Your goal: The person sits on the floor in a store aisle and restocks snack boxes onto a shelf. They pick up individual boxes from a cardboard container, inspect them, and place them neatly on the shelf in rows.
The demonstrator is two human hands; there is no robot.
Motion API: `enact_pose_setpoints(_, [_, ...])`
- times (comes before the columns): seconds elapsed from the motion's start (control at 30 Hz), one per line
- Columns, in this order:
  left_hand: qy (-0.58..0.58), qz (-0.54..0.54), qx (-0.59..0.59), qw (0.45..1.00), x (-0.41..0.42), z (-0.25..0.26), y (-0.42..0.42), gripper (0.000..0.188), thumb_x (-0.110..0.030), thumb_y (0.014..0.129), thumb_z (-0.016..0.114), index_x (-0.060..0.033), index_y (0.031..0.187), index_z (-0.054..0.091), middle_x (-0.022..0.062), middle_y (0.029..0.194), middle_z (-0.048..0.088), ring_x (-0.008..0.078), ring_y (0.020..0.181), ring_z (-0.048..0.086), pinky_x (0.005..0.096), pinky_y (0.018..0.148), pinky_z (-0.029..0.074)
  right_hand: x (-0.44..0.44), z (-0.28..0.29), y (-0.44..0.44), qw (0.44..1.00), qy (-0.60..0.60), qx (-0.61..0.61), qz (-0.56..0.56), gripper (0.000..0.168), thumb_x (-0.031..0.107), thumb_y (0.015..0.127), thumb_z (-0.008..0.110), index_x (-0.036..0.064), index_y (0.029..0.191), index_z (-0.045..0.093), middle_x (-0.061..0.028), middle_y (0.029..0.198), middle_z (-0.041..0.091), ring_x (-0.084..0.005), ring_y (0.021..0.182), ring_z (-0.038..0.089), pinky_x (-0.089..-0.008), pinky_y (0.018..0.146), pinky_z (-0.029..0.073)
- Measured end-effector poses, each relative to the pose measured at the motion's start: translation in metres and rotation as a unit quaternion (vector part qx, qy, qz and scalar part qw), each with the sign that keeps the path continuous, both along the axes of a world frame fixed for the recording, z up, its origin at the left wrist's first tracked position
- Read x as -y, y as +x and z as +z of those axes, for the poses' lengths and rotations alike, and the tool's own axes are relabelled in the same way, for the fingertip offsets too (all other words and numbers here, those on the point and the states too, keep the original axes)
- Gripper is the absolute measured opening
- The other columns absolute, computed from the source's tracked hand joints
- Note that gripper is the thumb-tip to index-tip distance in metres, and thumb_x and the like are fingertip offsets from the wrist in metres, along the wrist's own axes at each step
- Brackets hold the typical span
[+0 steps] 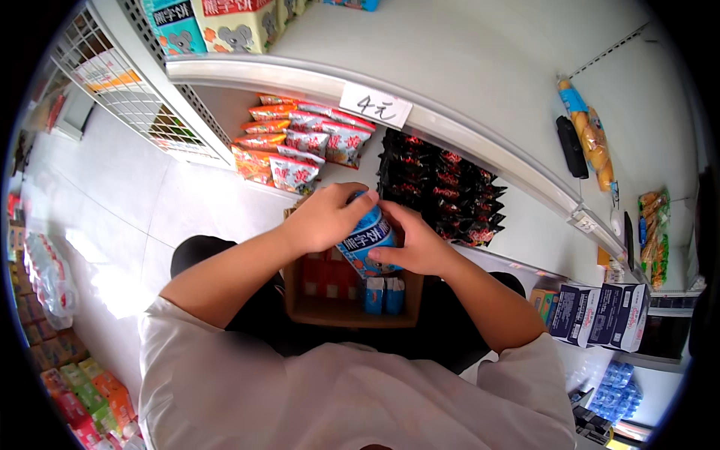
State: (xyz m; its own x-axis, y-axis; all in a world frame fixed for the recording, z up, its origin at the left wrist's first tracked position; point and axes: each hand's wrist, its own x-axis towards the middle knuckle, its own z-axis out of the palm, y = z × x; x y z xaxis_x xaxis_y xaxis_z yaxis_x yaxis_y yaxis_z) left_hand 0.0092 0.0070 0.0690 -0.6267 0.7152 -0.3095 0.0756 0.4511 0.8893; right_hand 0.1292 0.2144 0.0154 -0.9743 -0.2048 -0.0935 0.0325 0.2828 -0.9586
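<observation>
Between my two hands is a blue snack box (368,239) with printed lettering, held tilted above an open cardboard box. My left hand (332,216) grips its upper left part, the thumb across the top. From the right, my right hand (413,242) holds it with the thumb on its front face. Below, the cardboard box (354,319) sits between my knees and contains red packs (329,275) and small blue packs (384,295). My hands and the snack box hide part of its inside.
Orange-and-white snack bags (298,146) and black snack packets (444,191) stand in rows on the lower shelf. Above runs a shelf edge (484,135) with a price card (376,105). A wire mesh rack (135,95) stands at the left, and dark blue cartons (596,316) at the right.
</observation>
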Motion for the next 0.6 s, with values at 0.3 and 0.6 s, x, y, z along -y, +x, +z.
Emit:
enact_pose_setpoints(0.3, [0.181, 0.021, -0.408, 0.895, 0.029, 0.055, 0.016, 0.032, -0.022, 0.095, 0.069, 0.001, 0.118, 0.07, 0.0213, 0.102, 0.074, 0.0433, 0.089, 0.074, 0.0442, 0.075, 0.06, 0.019, 0.04, 0.004, 0.947, -0.288, 0.141, 0.007, 0.095, 0.028, 0.081, 0.093, 0.004, 0.156, 0.04, -0.0093, 0.14, 0.061, -0.0227, 0.128, 0.061, -0.0416, 0.112, 0.049])
enact_pose_setpoints(0.6, [0.406, 0.166, -0.452, 0.776, 0.044, 0.047, -0.022, 0.054, -0.027, 0.096, 0.062, 0.0063, 0.138, 0.053, 0.0315, 0.142, 0.054, 0.0459, 0.115, 0.064, 0.0425, 0.08, 0.06, 0.042, 0.131, -0.053, 0.903, -0.424, 0.065, -0.008, 0.09, 0.04, 0.077, 0.095, 0.006, 0.148, 0.051, -0.0158, 0.138, 0.066, -0.0336, 0.122, 0.069, -0.0509, 0.1, 0.061])
